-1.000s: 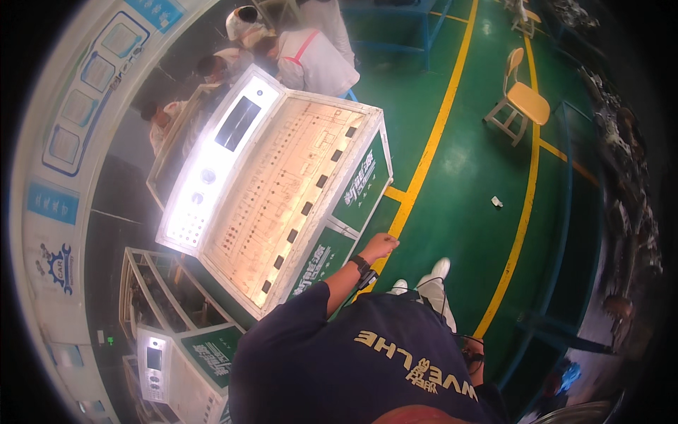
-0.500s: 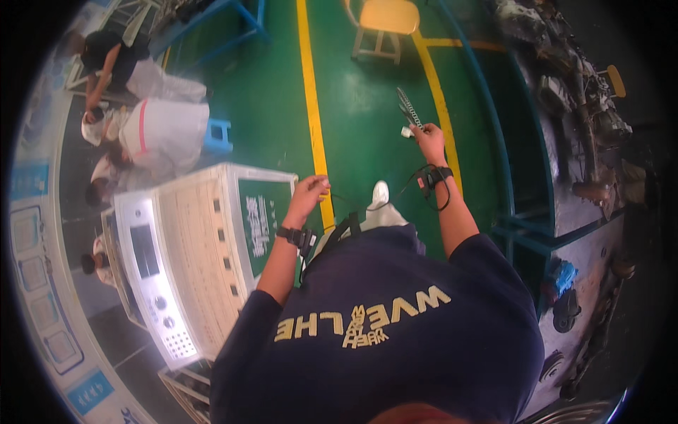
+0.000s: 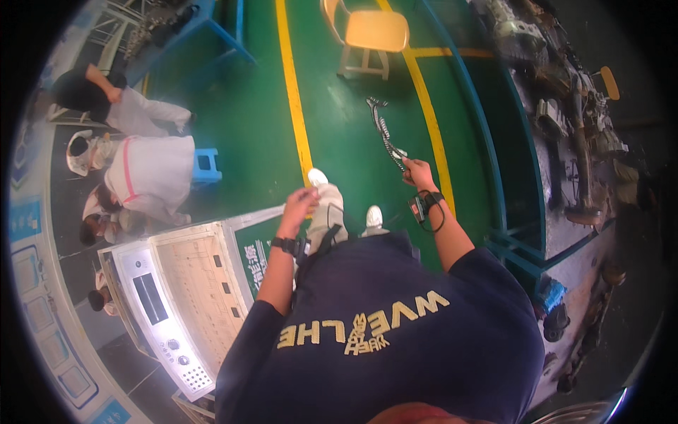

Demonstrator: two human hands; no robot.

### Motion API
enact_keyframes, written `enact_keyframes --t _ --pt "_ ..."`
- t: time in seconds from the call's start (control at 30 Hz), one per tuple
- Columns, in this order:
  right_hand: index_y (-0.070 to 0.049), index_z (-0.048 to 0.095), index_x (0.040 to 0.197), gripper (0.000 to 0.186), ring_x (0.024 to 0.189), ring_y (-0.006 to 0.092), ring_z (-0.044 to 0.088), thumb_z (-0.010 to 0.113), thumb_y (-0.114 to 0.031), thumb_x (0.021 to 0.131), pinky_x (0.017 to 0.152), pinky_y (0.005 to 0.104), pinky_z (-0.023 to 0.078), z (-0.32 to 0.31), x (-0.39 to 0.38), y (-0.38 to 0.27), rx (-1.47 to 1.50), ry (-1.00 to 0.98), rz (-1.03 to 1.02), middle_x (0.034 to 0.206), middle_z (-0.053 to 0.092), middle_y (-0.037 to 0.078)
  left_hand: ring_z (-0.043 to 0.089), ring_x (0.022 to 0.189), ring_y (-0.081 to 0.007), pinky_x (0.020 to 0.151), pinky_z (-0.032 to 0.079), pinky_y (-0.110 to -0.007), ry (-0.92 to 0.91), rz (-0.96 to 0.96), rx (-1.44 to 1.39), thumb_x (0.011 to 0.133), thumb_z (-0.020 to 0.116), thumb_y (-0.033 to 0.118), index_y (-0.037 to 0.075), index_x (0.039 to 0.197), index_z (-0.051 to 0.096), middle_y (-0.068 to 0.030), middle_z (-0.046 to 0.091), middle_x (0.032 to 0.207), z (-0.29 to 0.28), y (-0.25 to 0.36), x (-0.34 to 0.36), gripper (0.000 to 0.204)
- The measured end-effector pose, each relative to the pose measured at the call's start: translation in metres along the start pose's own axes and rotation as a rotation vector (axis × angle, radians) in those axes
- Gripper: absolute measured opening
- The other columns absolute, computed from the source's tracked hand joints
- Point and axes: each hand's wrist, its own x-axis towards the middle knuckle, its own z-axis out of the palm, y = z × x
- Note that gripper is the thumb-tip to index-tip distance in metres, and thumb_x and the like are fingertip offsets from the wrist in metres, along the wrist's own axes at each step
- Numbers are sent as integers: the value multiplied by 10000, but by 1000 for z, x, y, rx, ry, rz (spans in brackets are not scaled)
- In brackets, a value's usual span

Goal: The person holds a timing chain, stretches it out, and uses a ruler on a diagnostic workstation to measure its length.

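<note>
My right hand point(image 3: 418, 174) is closed on one end of a black coiled cable point(image 3: 384, 133). The cable stretches away over the green floor, its far end bent to the side, and a small white piece shows near my fingers. To the left, my left hand point(image 3: 299, 206) is held in front of my body above my leg, fingers pinched together. Something small and dark sits at its fingertips, too blurred to name. Each wrist wears a black strapped device, with a thin black cord at the right wrist device point(image 3: 421, 206).
A white console with a screen and knobs point(image 3: 166, 311) stands left. Beyond it several people sit near a blue stool point(image 3: 206, 165). A wooden-seated chair point(image 3: 374, 32) is ahead. On the right, a blue-framed bench point(image 3: 487, 127) carries metal machine parts. Yellow lines point(image 3: 291, 85) mark the floor.
I have stepped forward, and both my shoes now show. The coiled cable has swung out longer ahead of my right hand, which sits lower in view. The chair appears nearer.
</note>
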Motion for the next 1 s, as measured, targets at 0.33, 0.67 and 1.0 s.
enact_keyframes --t 0.33,0.67,1.0 --pt "-77 565 696 398 434 131 475 683 -353 958 419 304 404 48 54 -103 -482 126 -93 569 496 1 684 928 -155 782 543 -297 -58 -12 -83 997 662 320 54 1214 671 -64 728 1061 -65 88 133 343" --pt "48 705 895 457 852 346 719 673 -407 937 741 425 534 141 187 -285 -931 95 -606 840 690 243 686 939 -173 810 544 -324 -84 132 -48 995 665 331 44 1244 659 -76 732 1075 -116 195 250 380" --pt "-54 599 807 350 515 77 449 644 -328 1022 477 261 332 252 252 -457 -366 -186 -643 621 501 -25 691 951 -198 812 553 -345 31 173 -72 997 653 330 29 1278 645 -96 731 1102 -148 287 342 413"
